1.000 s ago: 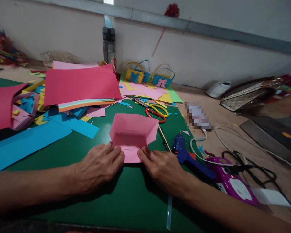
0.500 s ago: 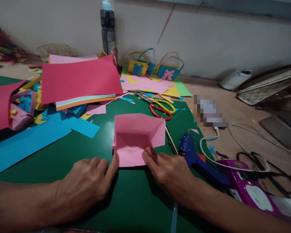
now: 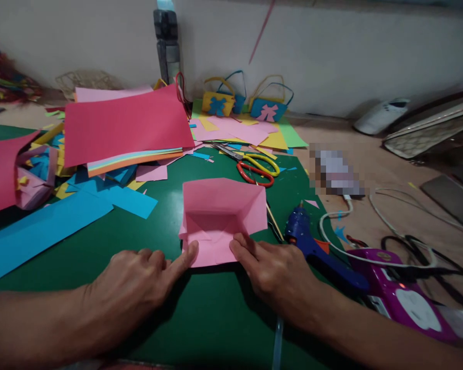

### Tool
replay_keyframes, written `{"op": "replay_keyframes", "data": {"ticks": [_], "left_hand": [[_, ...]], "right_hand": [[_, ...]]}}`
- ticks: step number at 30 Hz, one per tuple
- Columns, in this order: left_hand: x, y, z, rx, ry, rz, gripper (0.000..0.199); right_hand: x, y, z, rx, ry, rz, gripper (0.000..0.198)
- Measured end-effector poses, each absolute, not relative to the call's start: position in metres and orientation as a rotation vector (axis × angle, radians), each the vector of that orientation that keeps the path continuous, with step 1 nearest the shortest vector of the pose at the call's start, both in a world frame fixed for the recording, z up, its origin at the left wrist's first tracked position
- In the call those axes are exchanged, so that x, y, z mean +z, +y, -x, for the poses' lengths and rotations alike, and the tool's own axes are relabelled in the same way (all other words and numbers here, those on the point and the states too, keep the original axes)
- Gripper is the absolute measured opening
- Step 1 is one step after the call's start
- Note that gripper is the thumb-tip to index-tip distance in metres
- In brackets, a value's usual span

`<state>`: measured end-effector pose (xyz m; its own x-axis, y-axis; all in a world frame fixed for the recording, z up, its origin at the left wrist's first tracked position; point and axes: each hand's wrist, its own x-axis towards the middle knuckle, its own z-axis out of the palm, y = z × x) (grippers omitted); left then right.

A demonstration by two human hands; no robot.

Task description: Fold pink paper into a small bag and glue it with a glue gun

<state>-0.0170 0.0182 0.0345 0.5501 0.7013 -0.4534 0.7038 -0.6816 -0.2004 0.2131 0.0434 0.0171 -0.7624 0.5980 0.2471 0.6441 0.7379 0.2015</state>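
A pink folded paper box point(image 3: 224, 198) with an open top and creased inner flaps sits in front of me on the green board point(image 3: 158, 318). My left hand point(image 3: 142, 280) is mostly curled, one digit pressed on the box's near left corner; whether others grip underneath is hidden. At the near right side, my right hand point(image 3: 273, 272) holds the near flap between bunched fingertips. Just right of that hand lies a blue glue gun point(image 3: 310, 246). Scissors point(image 3: 256, 169) with red and yellow handles rest beyond the box.
A stack of coloured sheets point(image 3: 127, 123) and blue paper strips point(image 3: 46, 234) lie at left. Small paper bags point(image 3: 268, 110) with bows stand by the wall. At right are a blurred-out phone point(image 3: 337, 172), a white cable point(image 3: 326, 221) and a purple device point(image 3: 405, 298).
My left digit has moved from the box's left edge onto its near flap. My right hand stays on the flap. The view has shifted slightly.
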Motion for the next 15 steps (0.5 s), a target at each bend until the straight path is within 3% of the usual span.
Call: {"op": "replay_keyframes", "data": {"ticks": [10, 15], "left_hand": [[0.009, 0.040, 0.030, -0.434, 1.311, -3.027, 0.056], [0.005, 0.041, 0.030, -0.053, 1.215, -3.166, 0.042]], "right_hand": [[0.015, 0.043, -0.216, -0.360, -2.729, 0.978, 0.027], [0.021, 0.039, -0.216, -0.542, -2.761, 0.956, 0.027]]}}
